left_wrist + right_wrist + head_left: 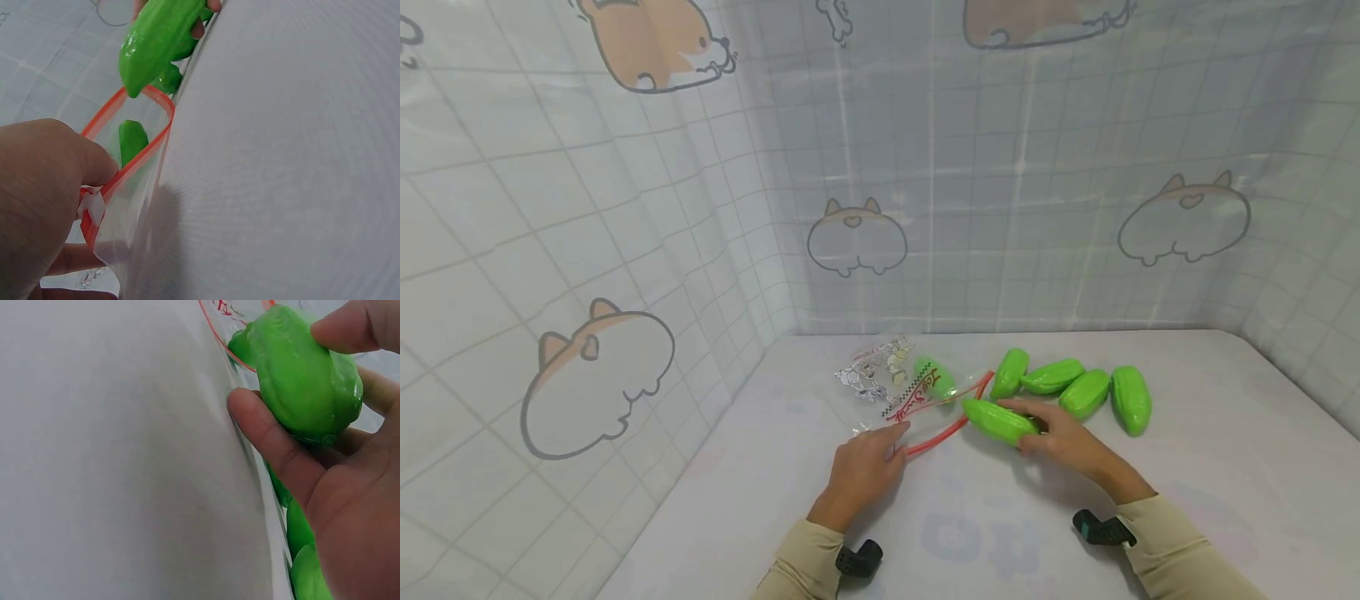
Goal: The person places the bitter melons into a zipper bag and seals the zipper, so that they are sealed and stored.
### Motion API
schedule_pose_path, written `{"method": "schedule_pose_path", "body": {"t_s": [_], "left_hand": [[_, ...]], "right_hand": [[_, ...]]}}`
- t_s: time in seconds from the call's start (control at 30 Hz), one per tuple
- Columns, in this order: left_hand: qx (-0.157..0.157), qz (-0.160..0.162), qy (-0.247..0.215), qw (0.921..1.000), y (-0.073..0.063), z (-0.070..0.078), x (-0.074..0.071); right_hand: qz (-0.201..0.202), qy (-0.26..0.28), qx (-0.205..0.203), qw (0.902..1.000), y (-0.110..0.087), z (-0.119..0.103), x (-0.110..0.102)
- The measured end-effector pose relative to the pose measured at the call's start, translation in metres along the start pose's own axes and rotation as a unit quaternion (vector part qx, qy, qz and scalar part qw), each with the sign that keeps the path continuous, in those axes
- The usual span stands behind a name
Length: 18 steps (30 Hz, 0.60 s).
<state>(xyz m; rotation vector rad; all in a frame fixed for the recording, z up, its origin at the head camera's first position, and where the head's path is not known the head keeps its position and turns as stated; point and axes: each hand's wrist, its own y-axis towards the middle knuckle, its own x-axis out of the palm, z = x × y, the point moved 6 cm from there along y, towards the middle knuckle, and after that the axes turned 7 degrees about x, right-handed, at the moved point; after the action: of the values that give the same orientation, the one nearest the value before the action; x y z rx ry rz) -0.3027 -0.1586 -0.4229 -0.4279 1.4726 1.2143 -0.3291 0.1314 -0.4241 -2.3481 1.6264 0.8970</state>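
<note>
My left hand [867, 467] pinches the red-edged mouth of a clear plastic zip bag [134, 187], holding it open. One glossy green gourd [131, 140] lies inside the bag, seen through the film. In my right hand [1063, 437] is another green gourd [306, 375], gripped between thumb and fingers around its near end. Its far tip points left, right at the red zip edge [943, 435] of the bag in the head view. Printed figures and red lettering mark the bag's far part.
Several more green gourds, among them an upright one [1131, 400] at the far right, lie behind and right of my right hand on the white table [970, 533]. A tiled-pattern sheet with cartoon dogs [1000, 167] rises at the table's back and sides.
</note>
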Motion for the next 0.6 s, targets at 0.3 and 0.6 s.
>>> {"method": "schedule_pose_path", "body": {"t_s": [0.3, 0.6], "left_hand": [[0.004, 0.004, 0.000, 1.0000, 0.0002, 0.0010, -0.0015], [-0.006, -0.007, -0.005, 0.9999, -0.0005, 0.0003, -0.0007]], "right_hand": [[-0.020, -0.001, 0.028, 0.9994, 0.0017, 0.0007, 0.0056], [-0.001, -0.039, 0.046, 0.9982, 0.0043, -0.0024, 0.0100]]}}
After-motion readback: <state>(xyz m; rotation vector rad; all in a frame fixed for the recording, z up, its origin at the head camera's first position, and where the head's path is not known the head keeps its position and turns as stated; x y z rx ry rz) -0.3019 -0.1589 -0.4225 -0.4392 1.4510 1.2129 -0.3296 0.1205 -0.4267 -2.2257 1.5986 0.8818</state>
